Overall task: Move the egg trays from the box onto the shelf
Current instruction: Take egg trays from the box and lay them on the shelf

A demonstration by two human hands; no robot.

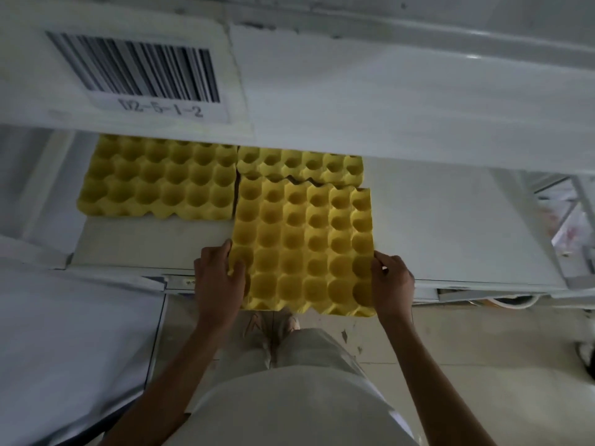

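A yellow egg tray (302,246) is held level over the front edge of the white shelf (450,226). My left hand (219,278) grips its left edge and my right hand (391,281) grips its right edge. Its far edge overlaps a second yellow tray (302,164) lying at the back of the shelf. A third yellow tray (157,178) lies flat on the shelf to the left. The box is not in view.
The shelf above (386,91) overhangs the trays and carries a barcode label (141,72). A grey-white surface (70,349) lies at the lower left. Tiled floor (483,365) and my feet (273,326) are below. Shelf framing (573,220) stands at the right.
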